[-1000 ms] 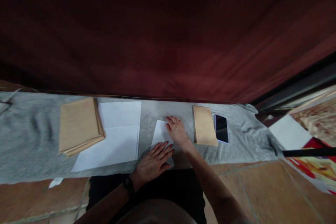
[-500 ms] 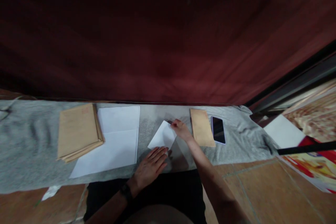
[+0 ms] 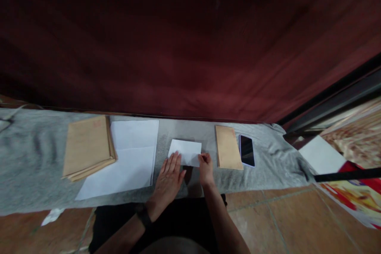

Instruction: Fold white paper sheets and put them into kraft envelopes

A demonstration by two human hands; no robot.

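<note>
A small white folded paper [image 3: 187,150] lies on the grey cloth in front of me. My left hand [image 3: 169,174] rests flat with fingers stretched out, their tips on the paper's lower left corner. At the lower right corner my right hand [image 3: 206,166] pinches the paper's edge between thumb and curled fingers. To the left lie larger white sheets [image 3: 137,166] with a crease across them, partly under a stack of brown envelopes [image 3: 87,143]. A single brown envelope [image 3: 228,147] lies to the right of my right hand.
A phone [image 3: 247,151] lies beside the single envelope. The grey cloth [image 3: 276,162] covers the long surface, with a dark red panel [image 3: 184,67] rising behind it. A scrap of white paper [image 3: 52,216] is at the front left edge, above the tiled floor [image 3: 291,214].
The folded paper has turned from a slant to lie nearly straight. My right hand has moved down from its upper right corner to the lower right one, and my left hand has shifted slightly left.
</note>
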